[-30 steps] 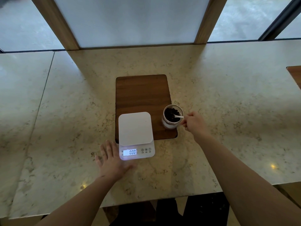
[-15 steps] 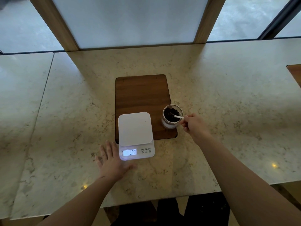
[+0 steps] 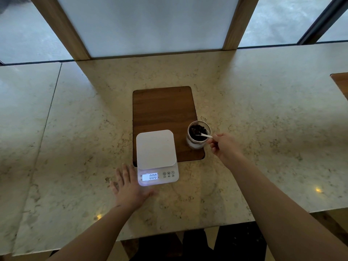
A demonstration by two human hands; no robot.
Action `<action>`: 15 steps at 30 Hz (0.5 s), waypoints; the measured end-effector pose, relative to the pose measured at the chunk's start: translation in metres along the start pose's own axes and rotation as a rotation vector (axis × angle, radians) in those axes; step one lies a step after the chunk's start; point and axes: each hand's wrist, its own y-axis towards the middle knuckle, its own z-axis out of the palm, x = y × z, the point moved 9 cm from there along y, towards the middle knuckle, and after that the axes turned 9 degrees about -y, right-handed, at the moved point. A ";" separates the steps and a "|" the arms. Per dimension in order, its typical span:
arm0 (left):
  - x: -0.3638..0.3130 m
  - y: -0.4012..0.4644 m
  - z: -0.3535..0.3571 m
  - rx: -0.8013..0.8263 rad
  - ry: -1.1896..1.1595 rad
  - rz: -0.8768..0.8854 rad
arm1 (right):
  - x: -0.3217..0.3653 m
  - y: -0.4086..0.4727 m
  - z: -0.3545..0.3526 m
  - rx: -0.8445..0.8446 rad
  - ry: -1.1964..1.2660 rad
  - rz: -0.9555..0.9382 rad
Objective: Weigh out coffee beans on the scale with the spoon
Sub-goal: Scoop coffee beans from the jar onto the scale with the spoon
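Right hand (image 3: 225,146) pinches spoon (image 3: 204,136) in jar (image 3: 198,134) at board edge; left hand (image 3: 130,187) flat, empty.

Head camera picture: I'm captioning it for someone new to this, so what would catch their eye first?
The white scale with its lit display reading zero, sitting at the near edge of the brown board on the stone counter. Right of it on the board stands a glass jar of dark coffee beans, with the right hand holding a white spoon dipped in. The left hand lies flat on the counter beside the scale.
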 end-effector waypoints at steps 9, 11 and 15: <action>-0.002 -0.004 -0.004 -0.012 -0.020 0.015 | 0.014 -0.008 -0.007 -0.092 -0.260 -0.165; -0.001 -0.003 -0.004 -0.016 -0.017 0.012 | 0.037 -0.021 -0.010 -0.203 -0.493 -0.384; -0.002 -0.003 -0.004 -0.015 -0.025 0.018 | 0.077 -0.056 -0.002 -0.338 -0.807 -0.843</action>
